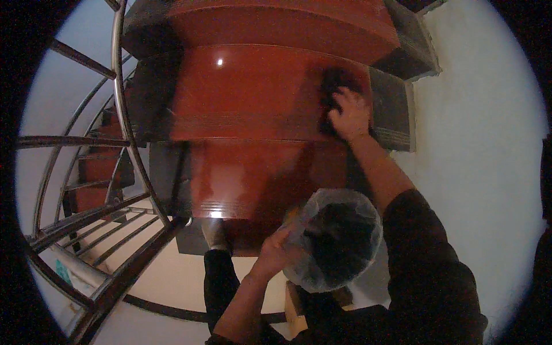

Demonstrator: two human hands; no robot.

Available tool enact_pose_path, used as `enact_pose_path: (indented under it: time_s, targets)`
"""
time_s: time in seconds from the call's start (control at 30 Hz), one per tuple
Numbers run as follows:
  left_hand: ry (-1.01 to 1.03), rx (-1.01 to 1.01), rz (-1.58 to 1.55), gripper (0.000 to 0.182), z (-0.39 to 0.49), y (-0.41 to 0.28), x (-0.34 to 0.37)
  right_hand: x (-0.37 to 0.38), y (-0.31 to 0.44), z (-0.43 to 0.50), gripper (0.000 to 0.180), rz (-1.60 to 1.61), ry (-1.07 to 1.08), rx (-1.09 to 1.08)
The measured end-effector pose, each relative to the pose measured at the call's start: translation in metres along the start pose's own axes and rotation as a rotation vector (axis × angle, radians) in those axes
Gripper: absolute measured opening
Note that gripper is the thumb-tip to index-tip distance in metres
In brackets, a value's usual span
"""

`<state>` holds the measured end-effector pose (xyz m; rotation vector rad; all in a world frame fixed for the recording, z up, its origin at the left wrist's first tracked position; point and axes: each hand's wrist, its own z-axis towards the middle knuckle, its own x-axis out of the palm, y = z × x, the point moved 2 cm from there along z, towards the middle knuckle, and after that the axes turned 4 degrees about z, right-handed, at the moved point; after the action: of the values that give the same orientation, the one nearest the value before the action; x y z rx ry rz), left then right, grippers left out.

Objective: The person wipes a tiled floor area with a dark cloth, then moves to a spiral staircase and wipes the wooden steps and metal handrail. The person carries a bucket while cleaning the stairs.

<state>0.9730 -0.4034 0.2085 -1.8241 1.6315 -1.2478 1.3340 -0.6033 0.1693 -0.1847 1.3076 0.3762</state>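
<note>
My left hand point(276, 254) grips the near-left side of a translucent plastic bag or tub point(373, 241) with a round opening. Its inside is dark, so the contents cannot be made out. A small orange-yellow patch shows beside my fingers there. Farther up and to the right, my right hand point(351, 114) reaches down to a red stair tread point(250, 90), its fingers bent and slightly blurred. Around those fingers lies a black patch point(338, 79); whether it is a dark cloth or partly shadow is unclear.
Black stone borders point(392, 108) flank the red treads, beside a white wall point(478, 129) on the right. A metal railing point(123, 108) curves along the left, with a lower flight point(92, 168) beyond it. My foot point(213, 235) is on a lower step.
</note>
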Motion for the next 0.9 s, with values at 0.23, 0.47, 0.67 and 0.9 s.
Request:
enact_pose_path:
  time_s: [0.23, 0.47, 0.67, 0.9]
  targets:
    - [-0.017, -0.187, -0.061, 0.069, 0.015, -0.041, -0.015, 0.004, -0.037, -0.004, 0.054, 0.114, -0.056, 0.101]
    - [-0.031, -0.267, -0.122, 0.063, 0.051, -0.062, -0.043, -0.007, -0.039, -0.008, 0.056, 0.073, -0.011, 0.12]
    - [-0.049, -0.336, -0.272, 0.062, 0.059, -0.095, -0.028, -0.008, -0.05, -0.019, 0.06, 0.105, 0.041, 0.16]
    - [-0.258, -0.494, -0.196, 0.061, 0.044, -0.143, 0.009, -0.014, -0.057, 0.001, 0.061, 0.181, 0.054, 0.181]
